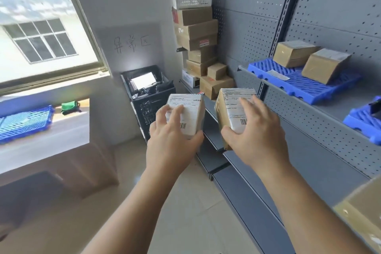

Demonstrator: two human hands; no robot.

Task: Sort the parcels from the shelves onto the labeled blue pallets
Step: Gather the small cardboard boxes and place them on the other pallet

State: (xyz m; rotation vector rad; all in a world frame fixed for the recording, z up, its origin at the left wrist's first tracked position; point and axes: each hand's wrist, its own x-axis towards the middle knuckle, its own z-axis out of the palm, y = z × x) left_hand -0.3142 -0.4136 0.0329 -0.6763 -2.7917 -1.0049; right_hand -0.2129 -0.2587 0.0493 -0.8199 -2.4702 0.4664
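Note:
My left hand (171,136) grips a small cardboard parcel (190,109) with a white shipping label facing me. My right hand (255,132) grips a second small labelled parcel (231,105) beside it. Both are held in the air in front of the grey shelving. On the shelf at the right, a blue pallet (305,84) carries two brown parcels (292,53) (325,65) and a paper label. Another blue pallet (365,121) shows at the far right edge. A third blue pallet (24,123) lies on the ledge under the window at the left.
A tall stack of brown boxes (198,35) topped by a white basket (194,0) stands in the corner. A black crate (150,97) sits on the floor below handwritten wall characters. A green object (70,107) lies by the left pallet. A box corner (360,216) intrudes at lower right.

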